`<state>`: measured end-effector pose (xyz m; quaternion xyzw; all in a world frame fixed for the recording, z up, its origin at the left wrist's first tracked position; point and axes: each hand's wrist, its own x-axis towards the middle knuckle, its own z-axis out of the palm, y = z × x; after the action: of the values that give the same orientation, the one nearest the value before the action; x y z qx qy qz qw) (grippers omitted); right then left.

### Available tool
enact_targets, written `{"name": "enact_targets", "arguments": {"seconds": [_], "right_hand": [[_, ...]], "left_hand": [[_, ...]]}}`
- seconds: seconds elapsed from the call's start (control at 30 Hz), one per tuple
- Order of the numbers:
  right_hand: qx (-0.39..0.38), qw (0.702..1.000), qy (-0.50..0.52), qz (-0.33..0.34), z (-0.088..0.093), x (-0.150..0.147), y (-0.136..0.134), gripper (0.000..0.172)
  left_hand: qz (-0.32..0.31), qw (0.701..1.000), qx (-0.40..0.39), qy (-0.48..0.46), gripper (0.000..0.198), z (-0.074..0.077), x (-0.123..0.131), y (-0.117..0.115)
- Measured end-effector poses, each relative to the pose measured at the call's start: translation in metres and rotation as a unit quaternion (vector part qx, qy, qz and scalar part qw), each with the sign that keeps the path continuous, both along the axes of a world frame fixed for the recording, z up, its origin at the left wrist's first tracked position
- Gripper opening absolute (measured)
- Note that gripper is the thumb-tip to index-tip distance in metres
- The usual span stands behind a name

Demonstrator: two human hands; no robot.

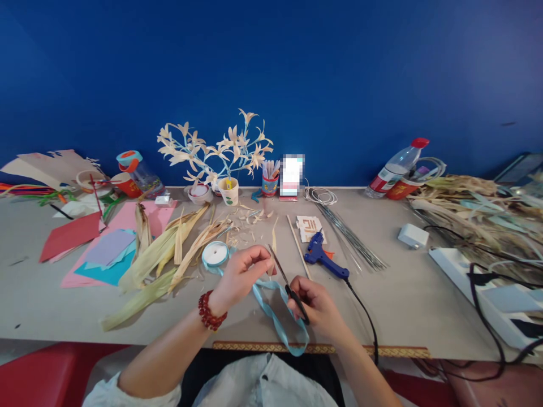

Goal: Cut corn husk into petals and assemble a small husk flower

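Observation:
My left hand (247,271), with a dark red bead bracelet (212,311) at the wrist, is closed in a pinch on a small pale husk piece (270,272), mostly hidden by the fingers. In my right hand (316,308) are black-handled scissors (280,269), their blades pointing up and left beside my left fingertips. Light blue ribbon (271,314) loops below and between both hands and hangs at the table's front edge. Its spool (215,252) lies just left of my left hand. A blue glue gun (326,259) rests to the right, its cord running toward me.
Corn husks (159,260) and coloured paper (108,254) lie left. A cup of husk flowers (229,192), a pen holder (270,183) and a lit phone (291,176) stand at the back. Metal wires (352,237), a power strip (470,294) and a bottle (392,169) are right.

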<state>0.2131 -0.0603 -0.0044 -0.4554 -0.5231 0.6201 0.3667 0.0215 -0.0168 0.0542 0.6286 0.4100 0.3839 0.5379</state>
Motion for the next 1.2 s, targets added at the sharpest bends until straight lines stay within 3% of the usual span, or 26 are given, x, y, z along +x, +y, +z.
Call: {"name": "enact_targets", "arguments": {"seconds": [0.23, 0.47, 0.73, 0.83, 0.9, 0.97, 1.1, 1.2], "right_hand": [[0.005, 1.0, -0.018, 0.001, -0.008, 0.01, 0.004, 0.042], [0.032, 0.991, 0.102, -0.081, 0.017, -0.01, 0.022, 0.038], [0.022, 0.989, 0.136, -0.058, 0.024, -0.022, 0.026, 0.044], [0.025, 0.988, 0.138, -0.063, 0.025, -0.022, 0.021, 0.044], [0.031, 0.985, 0.143, -0.091, 0.025, -0.024, 0.018, 0.042], [0.047, 0.979, 0.153, -0.126, 0.025, -0.027, 0.016, 0.039], [0.079, 0.97, 0.177, -0.148, 0.023, -0.034, 0.015, 0.037], [0.078, 0.972, 0.164, -0.151, 0.023, -0.034, 0.015, 0.038]], "left_hand": [[-0.011, 1.0, -0.008, 0.024, 0.023, -0.005, -0.009, 0.002], [-0.1, 0.989, 0.004, 0.112, 0.02, -0.007, -0.009, 0.001], [-0.135, 0.978, 0.064, 0.143, 0.014, 0.0, -0.015, 0.002], [-0.081, 0.993, 0.025, 0.084, 0.015, -0.007, -0.014, 0.0], [0.004, 1.0, -0.02, -0.017, 0.017, -0.015, -0.009, -0.005], [0.073, 0.988, -0.056, -0.126, 0.019, -0.024, -0.001, -0.014], [0.069, 0.976, -0.089, -0.188, 0.018, -0.036, 0.015, -0.028], [0.099, 0.974, -0.076, -0.19, 0.016, -0.036, 0.019, -0.03]]}}
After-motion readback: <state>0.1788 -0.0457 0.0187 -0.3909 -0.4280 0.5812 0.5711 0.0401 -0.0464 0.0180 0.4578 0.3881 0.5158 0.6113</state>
